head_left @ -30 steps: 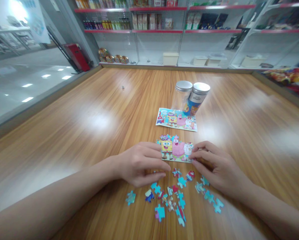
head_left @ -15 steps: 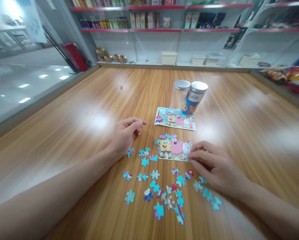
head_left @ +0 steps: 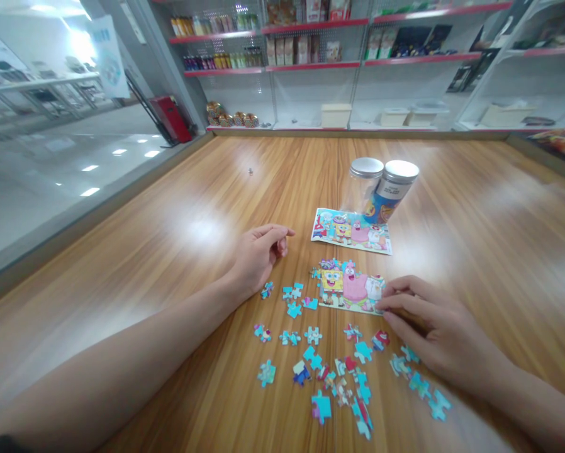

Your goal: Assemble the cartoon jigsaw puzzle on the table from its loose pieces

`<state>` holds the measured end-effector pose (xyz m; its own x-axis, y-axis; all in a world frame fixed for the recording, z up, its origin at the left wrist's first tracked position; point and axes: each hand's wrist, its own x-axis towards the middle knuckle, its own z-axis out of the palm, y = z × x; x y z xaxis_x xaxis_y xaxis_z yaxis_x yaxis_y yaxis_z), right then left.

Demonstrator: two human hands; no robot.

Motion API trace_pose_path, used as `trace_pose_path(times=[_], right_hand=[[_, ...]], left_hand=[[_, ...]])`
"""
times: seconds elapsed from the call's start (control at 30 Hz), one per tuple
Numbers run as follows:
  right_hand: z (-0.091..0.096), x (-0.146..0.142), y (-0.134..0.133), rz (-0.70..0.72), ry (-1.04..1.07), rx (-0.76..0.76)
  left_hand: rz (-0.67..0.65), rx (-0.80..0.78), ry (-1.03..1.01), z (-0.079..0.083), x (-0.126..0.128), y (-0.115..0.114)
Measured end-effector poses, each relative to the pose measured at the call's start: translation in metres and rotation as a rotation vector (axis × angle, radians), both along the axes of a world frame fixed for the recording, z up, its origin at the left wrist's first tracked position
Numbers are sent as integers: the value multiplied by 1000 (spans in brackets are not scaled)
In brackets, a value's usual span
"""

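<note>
Your hands are well apart. Your left hand (head_left: 258, 257) sits loosely curled on the table (head_left: 475, 239) at 10 o'clock from the puzzle, with nothing visible in it. Your right hand (head_left: 436, 330) lies at 4 o'clock, its fingertips (head_left: 387, 302) at the puzzle's right end; you cannot tell from this view whether they grip it or only touch it.

The puzzle (head_left: 351, 286) lies flat near the middle of your reach, its long axis running roughly left to right and tilting slightly down toward 4 o'clock. Its characters stand upright to you, heads toward 12 o'clock, and its top edge is ragged.

Loose pieces (head_left: 313, 335) are scattered from 8 o'clock round to 4 o'clock, and several lie between your left hand and the puzzle. At 12 o'clock lies the picture card (head_left: 351, 231). Just behind it, near 1 o'clock, stand a clear jar (head_left: 363, 189) and a labelled jar (head_left: 394, 195), side by side with silver lids. Shelves (head_left: 311, 69) run along the far side of the table.
</note>
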<state>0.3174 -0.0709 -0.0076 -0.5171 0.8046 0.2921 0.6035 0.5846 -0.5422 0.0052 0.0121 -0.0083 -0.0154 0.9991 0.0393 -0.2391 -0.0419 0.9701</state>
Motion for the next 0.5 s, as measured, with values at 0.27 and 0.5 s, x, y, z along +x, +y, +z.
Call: trace_pose_path(times=[0.27, 0.5], right_hand=[[-3, 3, 0, 17, 13, -21], [1, -2, -1, 7, 32, -13]], left_hand=[[-790, -114, 893, 47, -41, 7], [-829, -4, 1224, 56, -50, -7]])
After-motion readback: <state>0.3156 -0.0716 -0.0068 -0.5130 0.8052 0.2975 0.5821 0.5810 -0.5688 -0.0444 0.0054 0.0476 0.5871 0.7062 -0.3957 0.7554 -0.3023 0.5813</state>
